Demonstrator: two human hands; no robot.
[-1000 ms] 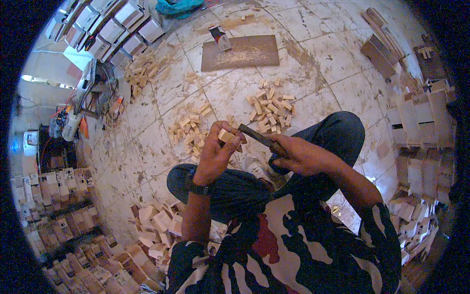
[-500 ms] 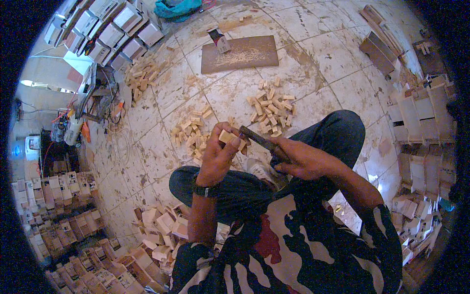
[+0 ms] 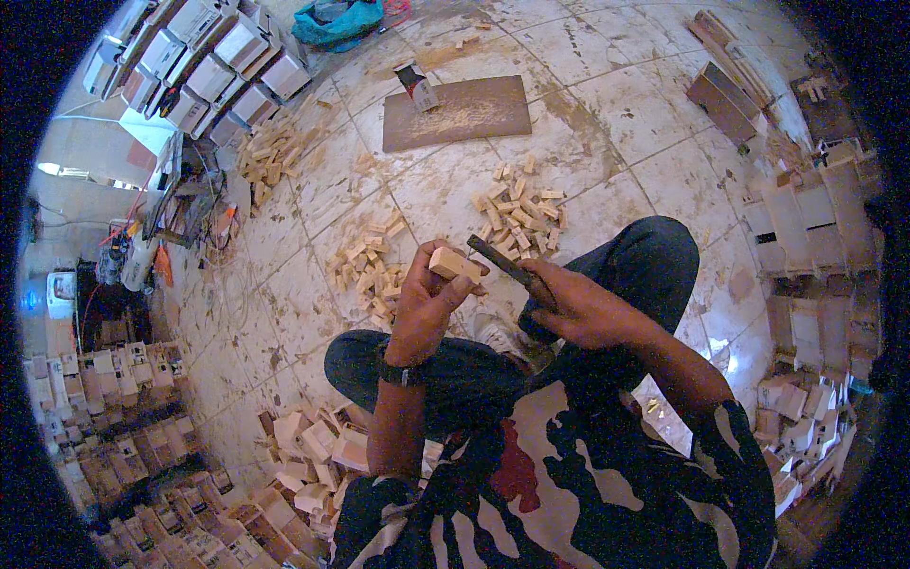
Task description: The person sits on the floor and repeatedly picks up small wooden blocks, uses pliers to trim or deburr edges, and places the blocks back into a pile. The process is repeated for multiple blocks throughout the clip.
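My left hand (image 3: pixel 422 308) is closed round a small pale wooden block (image 3: pixel 449 264), its thumb along the near side and one end face showing. A dark, narrow bar that looks like a file (image 3: pixel 500 259) is gripped in my right hand (image 3: pixel 592 308), its far tip angled up and left, beside the block. A small gap shows between bar and block. Both hands are above my crossed legs. Beyond them on the floor lie two heaps of similar blocks, the left heap (image 3: pixel 372 270) and the right heap (image 3: pixel 517 207).
A brown board (image 3: pixel 483 112) strewn with sawdust lies farther off, a small box (image 3: pixel 415 87) on it. More blocks (image 3: pixel 270 156) are heaped at the far left. Larger wooden pieces (image 3: pixel 318 441) pile up by my left side. Stacked wooden parts (image 3: pixel 815 223) line the right.
The block has turned in my left hand and shows more of its side. The bar has drawn slightly away from it. The whole view has shifted a little.
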